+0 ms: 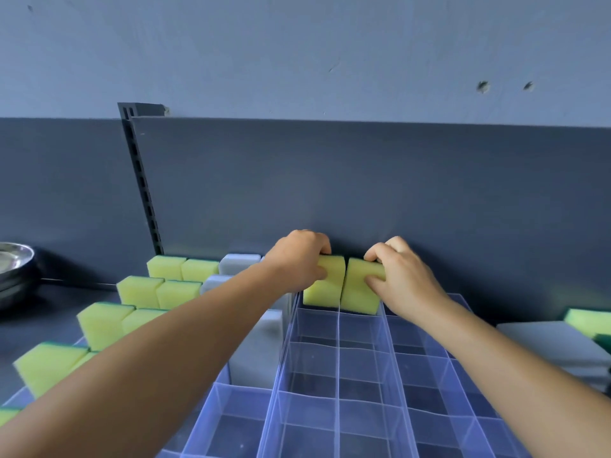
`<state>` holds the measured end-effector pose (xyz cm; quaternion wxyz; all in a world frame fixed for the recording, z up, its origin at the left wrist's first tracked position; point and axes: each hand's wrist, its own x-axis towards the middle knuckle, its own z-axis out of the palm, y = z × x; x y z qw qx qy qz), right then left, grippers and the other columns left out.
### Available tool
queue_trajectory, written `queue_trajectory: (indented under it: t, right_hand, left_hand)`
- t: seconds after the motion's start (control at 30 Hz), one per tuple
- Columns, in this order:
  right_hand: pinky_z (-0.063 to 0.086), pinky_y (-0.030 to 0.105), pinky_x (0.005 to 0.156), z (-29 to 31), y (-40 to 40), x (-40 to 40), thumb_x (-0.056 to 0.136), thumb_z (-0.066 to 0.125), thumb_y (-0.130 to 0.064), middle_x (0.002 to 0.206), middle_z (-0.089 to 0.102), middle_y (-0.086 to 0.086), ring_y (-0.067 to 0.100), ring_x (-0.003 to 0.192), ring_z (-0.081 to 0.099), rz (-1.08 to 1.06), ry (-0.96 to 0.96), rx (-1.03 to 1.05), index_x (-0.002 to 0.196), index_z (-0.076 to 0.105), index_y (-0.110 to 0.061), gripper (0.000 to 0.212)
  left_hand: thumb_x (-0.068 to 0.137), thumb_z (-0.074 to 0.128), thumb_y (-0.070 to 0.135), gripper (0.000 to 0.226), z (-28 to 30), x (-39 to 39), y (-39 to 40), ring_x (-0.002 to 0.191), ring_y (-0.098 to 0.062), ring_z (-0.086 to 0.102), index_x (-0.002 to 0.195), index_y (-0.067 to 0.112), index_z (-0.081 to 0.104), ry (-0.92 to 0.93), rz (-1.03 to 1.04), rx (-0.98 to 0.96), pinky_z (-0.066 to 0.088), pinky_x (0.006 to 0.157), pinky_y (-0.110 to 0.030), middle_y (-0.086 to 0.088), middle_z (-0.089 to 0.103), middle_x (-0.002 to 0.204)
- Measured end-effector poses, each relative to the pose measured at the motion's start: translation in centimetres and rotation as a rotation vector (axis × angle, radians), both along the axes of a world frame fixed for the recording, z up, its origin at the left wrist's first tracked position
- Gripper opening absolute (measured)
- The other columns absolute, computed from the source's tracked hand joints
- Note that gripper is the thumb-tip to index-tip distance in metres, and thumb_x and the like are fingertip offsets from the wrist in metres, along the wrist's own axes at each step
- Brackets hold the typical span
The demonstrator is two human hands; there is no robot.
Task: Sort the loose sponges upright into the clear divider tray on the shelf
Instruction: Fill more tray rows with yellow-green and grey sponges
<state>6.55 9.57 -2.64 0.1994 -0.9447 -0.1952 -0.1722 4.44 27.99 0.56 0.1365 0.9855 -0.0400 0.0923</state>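
Yellow foam sits in both of your hands. Your left hand [302, 259] pinches one sponge [325, 280], thumb on its near face and fingers curled over the top; your right hand [401, 279] grips a second sponge [358, 292] the same way. Both sponges stand upright, side by side, each in its own cell of the back row of the tray [339, 375], with a clear divider wall between them. They look partly seated; whether they reach the cell floor is not visible.

Done so far: the left bank of cells is largely filled. Yellow sponges [135, 290] stand upright in stepped rows, and grey sponges [258, 352] stand beside them, close to your left forearm.

Left to do: the middle and right columns show only these two sponges; every cell nearer to you in those columns is vacant. Loose stock [558, 345] lies flat at the far right, grey pieces with a yellow-green one on top, well apart from the tray's filled part.

Judgement: roughly half done, with the right half barely started. A steel bowl [15, 259] sits at far left, outside the task.
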Motion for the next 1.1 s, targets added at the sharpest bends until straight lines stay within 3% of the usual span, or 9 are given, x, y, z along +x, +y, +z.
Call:
queue_trajectory:
  t: [0.2,0.33,0.67,0.93,1.1]
  right_hand:
    - [0.044,0.033,0.076,0.1,0.3,0.0,0.086,0.059,-0.019,0.113,0.046,-0.001,0.024,0.102,0.049,0.040,-0.025,-0.070,0.109,0.052,-0.019,0.024]
    - [0.047,0.037,0.082,-0.4,0.5,0.1,0.088,0.057,-0.020,0.114,0.049,0.001,0.025,0.107,0.046,0.048,-0.002,-0.153,0.109,0.054,-0.018,0.021]
    - [0.046,0.039,0.090,-0.2,0.2,-1.8,0.089,0.058,-0.027,0.126,0.048,0.002,0.025,0.115,0.045,0.064,0.082,-0.226,0.121,0.053,-0.015,0.034]
    - [0.038,0.031,0.089,1.8,-2.0,-7.9,0.089,0.057,-0.032,0.136,0.047,-0.002,0.021,0.126,0.040,0.002,0.088,-0.193,0.129,0.047,-0.017,0.044]
    - [0.035,0.034,0.103,2.3,-4.0,-12.3,0.089,0.057,-0.033,0.143,0.042,-0.001,0.022,0.132,0.036,-0.061,0.095,-0.179,0.136,0.043,-0.015,0.051]
  left_hand:
    - [0.086,0.064,0.015,0.037,-0.7,-0.2,-1.0,0.091,-0.032,0.056,0.119,0.015,0.046,-0.020,0.047,0.184,0.047,0.068,-0.039,-0.007,0.044,0.118]
    - [0.088,0.063,0.019,0.032,-0.9,-0.2,-1.2,0.113,-0.024,0.050,0.120,0.018,0.055,-0.025,-0.005,0.405,0.039,0.069,-0.033,-0.003,0.048,0.122]
    - [0.089,0.053,0.009,0.027,-1.2,-1.8,-1.7,0.101,-0.026,0.058,0.113,0.014,0.062,0.067,0.011,0.482,0.036,0.062,-0.030,-0.005,0.054,0.119]
    - [0.088,0.056,0.022,0.041,0.1,-6.1,-3.0,0.118,-0.025,0.053,0.129,0.019,0.050,-0.030,-0.087,0.353,0.046,0.082,-0.034,-0.001,0.051,0.132]
    - [0.090,0.055,0.031,0.046,0.0,-10.0,-5.5,0.126,-0.022,0.048,0.134,0.020,0.045,-0.070,-0.175,0.290,0.047,0.098,-0.040,0.001,0.048,0.138]
